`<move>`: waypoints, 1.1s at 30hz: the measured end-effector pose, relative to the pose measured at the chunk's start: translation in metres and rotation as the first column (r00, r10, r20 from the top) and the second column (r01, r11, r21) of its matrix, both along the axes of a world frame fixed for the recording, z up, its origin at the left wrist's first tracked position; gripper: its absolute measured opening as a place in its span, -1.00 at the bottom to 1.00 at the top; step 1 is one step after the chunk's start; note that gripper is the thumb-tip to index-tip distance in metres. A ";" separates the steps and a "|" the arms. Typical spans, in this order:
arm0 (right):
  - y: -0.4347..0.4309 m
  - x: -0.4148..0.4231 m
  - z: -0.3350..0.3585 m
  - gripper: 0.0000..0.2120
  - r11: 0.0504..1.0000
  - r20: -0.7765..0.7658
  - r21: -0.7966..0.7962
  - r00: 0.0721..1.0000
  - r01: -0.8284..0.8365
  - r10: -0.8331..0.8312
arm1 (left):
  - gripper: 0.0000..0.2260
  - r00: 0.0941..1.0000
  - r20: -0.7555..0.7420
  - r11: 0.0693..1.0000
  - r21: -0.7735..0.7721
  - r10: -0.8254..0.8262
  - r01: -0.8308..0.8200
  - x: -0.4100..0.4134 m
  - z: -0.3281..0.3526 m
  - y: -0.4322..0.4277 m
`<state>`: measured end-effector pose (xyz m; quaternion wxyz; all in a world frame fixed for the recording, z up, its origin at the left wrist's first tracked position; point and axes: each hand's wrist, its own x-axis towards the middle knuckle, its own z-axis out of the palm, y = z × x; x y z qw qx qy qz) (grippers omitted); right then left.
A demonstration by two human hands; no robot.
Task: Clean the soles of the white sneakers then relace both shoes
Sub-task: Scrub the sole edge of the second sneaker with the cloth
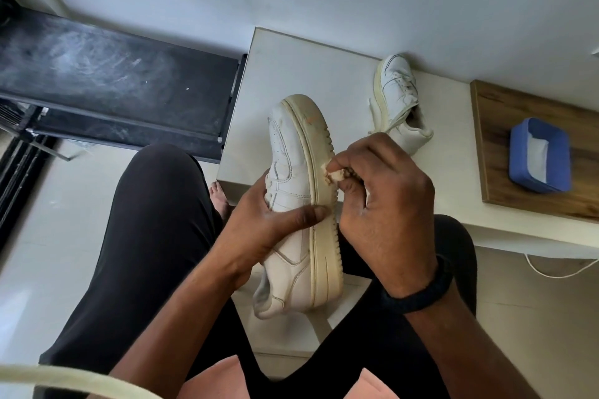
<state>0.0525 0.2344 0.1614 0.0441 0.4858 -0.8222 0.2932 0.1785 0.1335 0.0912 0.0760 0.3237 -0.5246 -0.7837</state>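
Nearest the camera, below the held shoe, are a pink garment (pixel 220 379) and a pale cream curved band (pixel 81 376) that crosses the bottom left corner, too blurred to identify. The person's black trousers (pixel 146 236) spread to the shoe's left and beneath it.

The worn white leather low-top sneaker (pixel 291 172) is held in the air over the lap. It is turned on its side, toe pointing away, with its yellowed rubber sole facing right. The left hand (pixel 275 214) grips the upper from the left, thumb lying across the leather up to the sole's edge. The right hand (pixel 382 204) wears a black wristband (pixel 424 291). Its fingers are curled and pinch a small soiled whitish wad (pixel 335 173) against the side of the sole, about halfway along the shoe. Orange-brown marks show on the sole nearer the toe.

A bare foot (pixel 220 201) on the pale floor shows just left of the shoe. Behind the shoe is a low white table (pixel 291 68). The second white sneaker (pixel 398 100) lies on it on its side, beyond and to the right of the held one, with its laces loose.

Further right of the held shoe, a brown wooden board (pixel 505 178) carries a blue rectangular tub (pixel 539 155) with something white inside. A thin white cable (pixel 551 272) loops on the floor to the right. Far to the left stands a dusty black flat-topped stand (pixel 113 74).
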 end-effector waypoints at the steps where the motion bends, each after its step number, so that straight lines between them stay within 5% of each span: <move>1: 0.001 0.002 0.000 -0.78 1.000 0.002 0.002 1.000 -0.016 0.016 | -0.45 1.000 0.002 1.000 -0.009 0.005 -0.005 -0.001 0.001 -0.001; 11: 0.010 0.010 -0.006 -0.81 0.993 0.016 0.057 0.995 -0.103 0.102 | -0.41 0.997 -0.037 0.987 -0.147 0.062 -0.066 -0.007 0.005 0.002; 18: 0.003 -0.008 0.001 -0.72 0.998 0.022 -0.026 0.998 0.052 -0.052 | -0.40 1.000 -0.012 0.972 -0.234 0.012 -0.015 -0.008 0.009 0.005; 33: 0.002 0.019 -0.005 -0.81 0.998 -0.018 -0.045 0.999 -0.039 0.038 | -0.35 0.993 -0.004 0.964 -0.238 0.121 -0.119 -0.006 0.013 0.006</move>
